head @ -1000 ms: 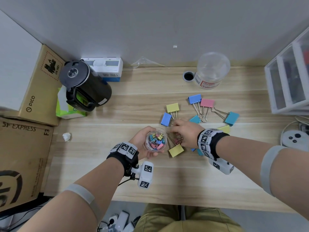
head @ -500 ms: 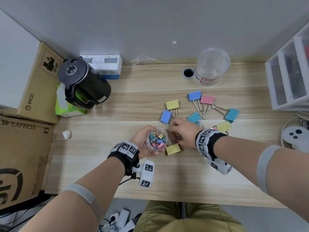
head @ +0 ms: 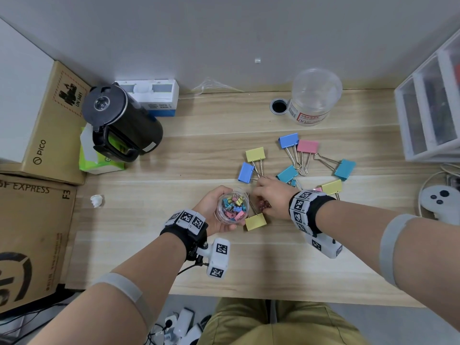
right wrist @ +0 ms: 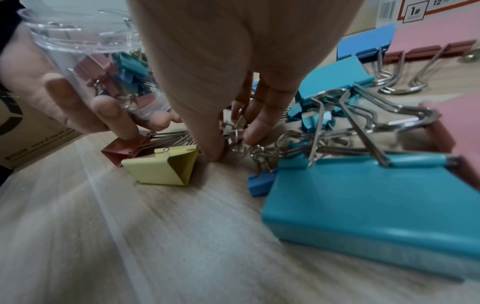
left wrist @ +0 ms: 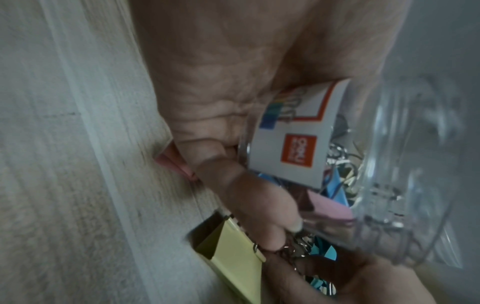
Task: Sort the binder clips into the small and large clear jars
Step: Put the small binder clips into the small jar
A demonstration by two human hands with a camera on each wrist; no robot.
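My left hand (head: 211, 210) grips the small clear jar (head: 232, 207), which holds several small coloured clips. The jar is tilted towards my right hand (head: 270, 199). In the right wrist view that hand (right wrist: 233, 139) pinches a bunch of small binder clips (right wrist: 237, 125) on the table, next to the jar (right wrist: 85, 41). A large yellow clip (head: 255, 222) lies just under the jar, with a large pink clip (right wrist: 122, 150) behind it. Other large clips lie scattered: yellow (head: 255, 153), blue (head: 246, 172), blue (head: 288, 140), pink (head: 308, 146), teal (head: 344, 169). The large clear jar (head: 315, 95) stands at the back right.
A black kettle (head: 122, 125) and cardboard boxes (head: 37, 135) fill the left side. White plastic drawers (head: 428, 108) stand at the right edge, and a white controller (head: 440, 200) lies below them. A cable hole (head: 278, 106) sits beside the large jar. A paper scrap (head: 96, 200) lies at the left.
My right hand has stayed at the pile beside the jar, its fingers working down onto the small clips. The left hand still holds the jar in the same place.
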